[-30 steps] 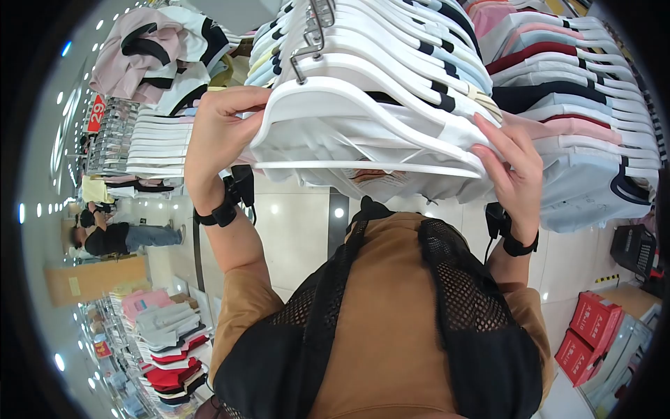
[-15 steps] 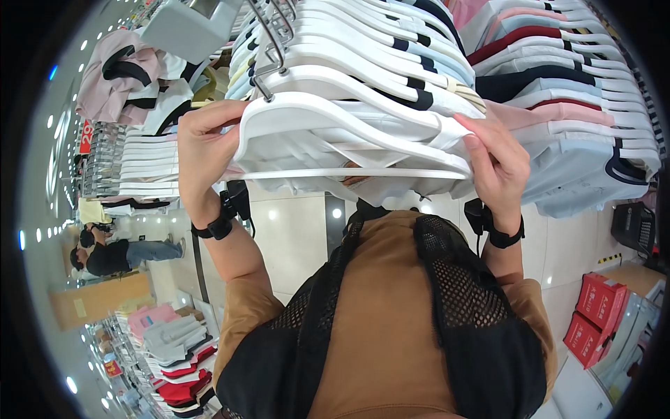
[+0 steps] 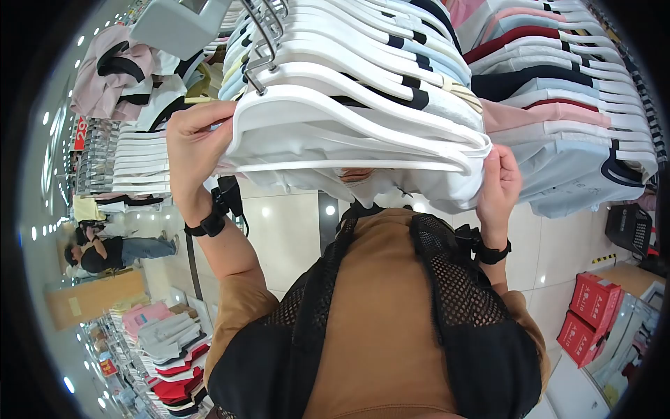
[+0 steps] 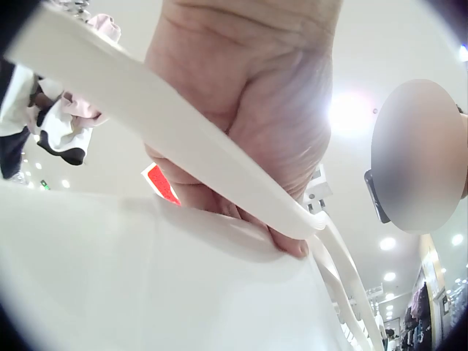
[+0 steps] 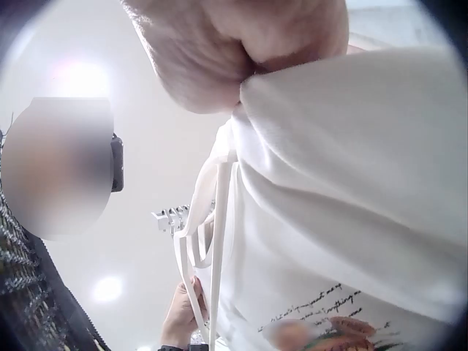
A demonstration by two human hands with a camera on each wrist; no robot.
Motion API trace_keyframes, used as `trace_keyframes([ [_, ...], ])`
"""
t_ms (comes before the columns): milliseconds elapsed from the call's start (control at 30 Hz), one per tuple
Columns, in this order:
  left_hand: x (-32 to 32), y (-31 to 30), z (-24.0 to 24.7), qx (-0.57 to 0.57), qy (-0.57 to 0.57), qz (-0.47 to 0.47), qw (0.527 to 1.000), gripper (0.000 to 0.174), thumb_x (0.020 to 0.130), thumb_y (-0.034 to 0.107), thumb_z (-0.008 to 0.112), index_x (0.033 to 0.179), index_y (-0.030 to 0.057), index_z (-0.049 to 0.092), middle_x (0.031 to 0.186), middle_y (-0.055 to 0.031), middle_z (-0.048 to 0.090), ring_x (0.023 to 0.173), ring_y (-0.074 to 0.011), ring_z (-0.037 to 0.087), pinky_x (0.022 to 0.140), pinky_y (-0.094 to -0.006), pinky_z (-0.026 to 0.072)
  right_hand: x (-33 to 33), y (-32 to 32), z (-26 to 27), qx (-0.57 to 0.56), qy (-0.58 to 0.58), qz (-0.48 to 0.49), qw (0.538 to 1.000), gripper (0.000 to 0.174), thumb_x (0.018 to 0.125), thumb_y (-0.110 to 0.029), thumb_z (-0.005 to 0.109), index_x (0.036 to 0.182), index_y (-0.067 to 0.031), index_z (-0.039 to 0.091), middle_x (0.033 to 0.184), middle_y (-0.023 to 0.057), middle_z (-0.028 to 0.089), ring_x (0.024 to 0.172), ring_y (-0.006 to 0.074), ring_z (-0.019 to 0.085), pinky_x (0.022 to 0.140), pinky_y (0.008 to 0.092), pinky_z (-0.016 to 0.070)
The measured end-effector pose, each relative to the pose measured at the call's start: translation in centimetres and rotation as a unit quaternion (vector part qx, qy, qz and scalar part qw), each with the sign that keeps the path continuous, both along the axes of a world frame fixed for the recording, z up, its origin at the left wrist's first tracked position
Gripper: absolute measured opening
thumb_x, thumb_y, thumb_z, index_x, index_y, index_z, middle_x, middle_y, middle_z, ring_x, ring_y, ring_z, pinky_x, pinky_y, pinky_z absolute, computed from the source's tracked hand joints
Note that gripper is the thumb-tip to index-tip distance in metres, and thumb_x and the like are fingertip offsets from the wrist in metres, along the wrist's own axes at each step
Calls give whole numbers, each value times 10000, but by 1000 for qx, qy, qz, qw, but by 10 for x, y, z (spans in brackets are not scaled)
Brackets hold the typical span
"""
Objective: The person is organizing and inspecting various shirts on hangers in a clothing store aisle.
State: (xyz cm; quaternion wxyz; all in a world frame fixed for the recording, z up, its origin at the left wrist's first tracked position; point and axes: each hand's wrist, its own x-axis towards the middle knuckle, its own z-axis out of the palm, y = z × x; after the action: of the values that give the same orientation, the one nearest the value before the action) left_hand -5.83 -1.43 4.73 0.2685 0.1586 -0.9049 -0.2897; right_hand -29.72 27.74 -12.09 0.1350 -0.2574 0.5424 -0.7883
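A white plastic hanger (image 3: 335, 112) hangs at the front of the rail, its bottom bar running level across the head view. Around and behind it bunches a white T-shirt (image 5: 344, 168) with script and an orange-brown print low on its front. At the hanger's left end my left hand (image 3: 197, 143) pinches the shirt fabric; the left wrist view has the hanger arm crossing in front of the palm. Beyond the hanger's right end my right hand (image 3: 501, 183) pinches the shirt at its shoulder, with the fingertips partly hidden by cloth.
Behind the front hanger, several shirts on white hangers (image 3: 377, 52) fill the rail. More coloured shirts (image 3: 558, 105) hang to the right, and pink and white garments (image 3: 118, 77) lie at upper left. Red boxes (image 3: 593, 300) and a black basket (image 3: 627, 227) stand at right; a person (image 3: 115, 255) is far left.
My right hand has moved from above the hanger's shoulder down to its outer end, drawing the shirt fabric there. The left hand keeps its grip. The view has shifted slightly.
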Motion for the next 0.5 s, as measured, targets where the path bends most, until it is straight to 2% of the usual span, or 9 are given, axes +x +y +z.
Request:
trace_keyframes([
  [200,9,-13,-8,-32,1,-1,999,142,766,-18,704,907,-30,709,773,-75,698,663,-76,587,608,-205,444,5,-10,-24,-19,-67,73,995,180,1000,-114,488,1074,33,561,960,18,633,824,21,545,732,178,433],
  [367,16,-14,-9,11,16,6,1000,133,804,14,705,929,-34,712,771,-63,705,660,-70,591,614,-200,454,16,-18,-17,-18,-90,97,991,190,996,-95,486,1119,36,547,1051,49,636,903,34,560,789,187,439],
  [433,22,-16,-12,49,-6,38,998,127,832,43,700,932,-35,711,783,-54,706,674,-73,599,626,-202,460,18,-20,-18,-3,-80,109,991,191,994,-97,492,1114,37,556,1046,52,650,894,43,576,794,188,446],
  [500,25,-18,-14,89,-15,42,995,134,847,63,696,938,-35,711,805,-58,709,706,-72,605,648,-208,470,18,-22,-18,49,-86,101,990,176,991,-115,509,1075,24,574,943,14,651,809,16,560,712,168,436],
])
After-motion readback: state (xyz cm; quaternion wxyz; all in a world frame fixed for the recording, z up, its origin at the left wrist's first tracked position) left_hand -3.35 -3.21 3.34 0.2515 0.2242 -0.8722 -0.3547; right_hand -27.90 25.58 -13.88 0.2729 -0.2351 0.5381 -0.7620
